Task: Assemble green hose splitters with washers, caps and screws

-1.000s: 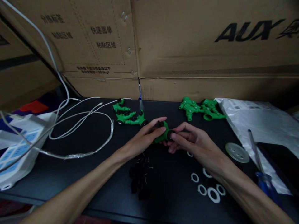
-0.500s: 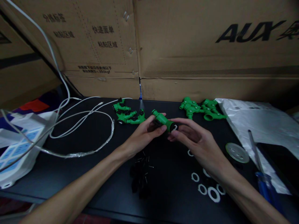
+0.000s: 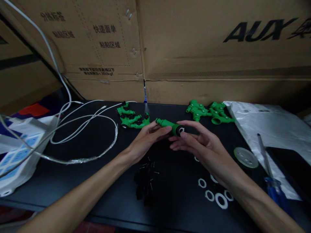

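Note:
My left hand (image 3: 155,132) grips a green plastic hose connector (image 3: 167,124) between thumb and fingers above the middle of the table. The connector lies tilted, its narrow end up to the left and its black collar (image 3: 178,129) to the right. In the collar's mouth shows a white ring washer (image 3: 181,130). My right hand (image 3: 194,137) closes round the collar end, thumb tip at the washer and index finger over the top. Below my right wrist lie several loose white washers (image 3: 221,201). Small black parts with metal pins (image 3: 145,181) sit in front of my left hand.
Green connectors with black fittings (image 3: 132,120) lie at the back left, more green connectors (image 3: 198,110) at the back right. A screwdriver (image 3: 274,187), phone (image 3: 289,168), clear disc (image 3: 246,157) and white bag (image 3: 262,119) are right. White cables (image 3: 85,160) and a power strip (image 3: 26,152) are left.
The connector has turned slightly in my hands and shifted a little left. My right thumb has moved onto the washer, and its lower fingers reach farther under the connector. The camera view has shifted slightly.

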A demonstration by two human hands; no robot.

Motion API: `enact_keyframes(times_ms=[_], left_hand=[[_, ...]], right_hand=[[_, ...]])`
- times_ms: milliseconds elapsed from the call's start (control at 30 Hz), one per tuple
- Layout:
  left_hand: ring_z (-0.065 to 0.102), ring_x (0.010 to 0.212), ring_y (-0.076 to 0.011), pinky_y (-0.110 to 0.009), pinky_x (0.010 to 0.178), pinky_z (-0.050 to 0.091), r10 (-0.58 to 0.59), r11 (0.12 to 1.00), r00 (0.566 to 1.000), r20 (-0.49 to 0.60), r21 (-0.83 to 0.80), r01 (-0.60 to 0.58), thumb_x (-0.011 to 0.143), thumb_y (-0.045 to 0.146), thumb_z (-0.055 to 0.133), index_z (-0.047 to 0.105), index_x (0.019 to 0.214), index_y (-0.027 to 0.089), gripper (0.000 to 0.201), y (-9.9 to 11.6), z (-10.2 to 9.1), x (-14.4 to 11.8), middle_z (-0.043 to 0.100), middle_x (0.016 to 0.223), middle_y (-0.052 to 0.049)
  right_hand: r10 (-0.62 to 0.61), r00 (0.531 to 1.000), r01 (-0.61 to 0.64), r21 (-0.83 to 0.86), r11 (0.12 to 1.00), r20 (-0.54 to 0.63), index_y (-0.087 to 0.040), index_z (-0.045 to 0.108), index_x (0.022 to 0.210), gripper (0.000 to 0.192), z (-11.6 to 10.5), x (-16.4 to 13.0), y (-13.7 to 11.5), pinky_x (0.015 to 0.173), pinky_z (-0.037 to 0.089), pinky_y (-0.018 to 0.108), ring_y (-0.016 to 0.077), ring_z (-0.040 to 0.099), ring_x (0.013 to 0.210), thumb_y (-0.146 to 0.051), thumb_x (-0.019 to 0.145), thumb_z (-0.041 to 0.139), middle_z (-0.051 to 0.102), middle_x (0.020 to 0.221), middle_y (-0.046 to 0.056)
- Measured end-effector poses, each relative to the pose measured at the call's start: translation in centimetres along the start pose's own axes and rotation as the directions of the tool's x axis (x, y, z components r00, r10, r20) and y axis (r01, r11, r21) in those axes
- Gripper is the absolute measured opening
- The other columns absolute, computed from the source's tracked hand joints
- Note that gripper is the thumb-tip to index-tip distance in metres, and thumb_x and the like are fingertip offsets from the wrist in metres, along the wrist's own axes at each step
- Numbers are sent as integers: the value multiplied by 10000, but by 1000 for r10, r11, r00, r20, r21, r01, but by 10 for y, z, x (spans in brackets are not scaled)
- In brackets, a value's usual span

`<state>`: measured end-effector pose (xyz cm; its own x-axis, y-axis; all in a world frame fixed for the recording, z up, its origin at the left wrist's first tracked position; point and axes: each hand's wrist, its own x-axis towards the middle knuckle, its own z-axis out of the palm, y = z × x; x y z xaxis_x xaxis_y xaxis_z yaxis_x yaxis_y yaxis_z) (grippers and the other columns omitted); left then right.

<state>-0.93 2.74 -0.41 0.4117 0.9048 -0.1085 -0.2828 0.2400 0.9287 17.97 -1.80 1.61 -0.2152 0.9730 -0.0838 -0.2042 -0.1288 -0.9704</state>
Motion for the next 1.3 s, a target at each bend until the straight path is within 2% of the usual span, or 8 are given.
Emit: enact_keyframes(times_ms=[67,133,200,300,433,867,1167,1300], left_hand=[[650,980,-154,-352,1005,456,8,1000,1000,-5,-17,-8,827,249,798,627,1080,203,308,1,0,-1,705,1010,-5],[654,975,-154,-364,992,473,3,1000,1000,-8,-14,-3,841,254,787,590,1122,214,346,3,-1,-1,707,999,-7],[644,951,-157,-366,953,498,-11,1000,1000,-15,27,12,860,324,770,592,1060,192,298,4,-2,-1,693,948,-13],[595,853,-136,-307,809,515,-24,993,999,-46,117,29,829,399,790,598,930,172,315,3,-3,1,635,867,6],[561,835,-127,-256,711,477,-35,980,999,-16,196,38,821,439,781,637,898,167,317,2,-4,3,604,883,7],[598,844,-146,-290,747,484,25,955,1000,-7,296,-22,834,403,762,653,911,146,290,2,-4,2,660,906,-17],[558,836,-151,-296,755,402,111,890,994,24,443,-110,856,419,743,644,903,170,273,2,-9,4,635,879,2],[587,856,-151,-298,784,399,65,929,998,21,365,-68,852,408,750,622,909,170,276,3,-8,2,658,896,-2]], right_hand=[[-20,1000,20,-16,1000,-17,-221,585,1258,391,0,0,0,827,616,276,163,769,842,-346,911,715,787,916,47],[-49,998,46,-73,996,-35,-216,611,1239,369,0,0,0,800,608,240,140,761,809,-333,907,721,787,880,39],[-68,997,62,-138,988,-38,-209,632,1230,359,-1,1,0,768,601,213,121,752,773,-332,905,723,785,856,34],[-66,998,68,-192,979,15,-192,648,1208,340,-1,2,0,743,610,217,126,752,757,-348,912,710,785,851,42],[-27,996,43,-199,979,81,-164,636,1163,339,-1,2,0,730,629,237,147,760,758,-361,900,721,784,845,61],[-23,998,35,-231,972,55,-155,626,1080,292,-3,-1,3,710,624,245,151,750,739,-364,900,724,775,835,70],[-43,999,49,-235,971,31,-173,660,1127,308,-4,0,6,714,610,254,150,744,747,-367,897,727,768,848,50],[-62,998,54,-213,976,-32,-190,627,1226,412,-5,2,5,721,592,240,134,734,729,-371,877,749,763,806,25]])
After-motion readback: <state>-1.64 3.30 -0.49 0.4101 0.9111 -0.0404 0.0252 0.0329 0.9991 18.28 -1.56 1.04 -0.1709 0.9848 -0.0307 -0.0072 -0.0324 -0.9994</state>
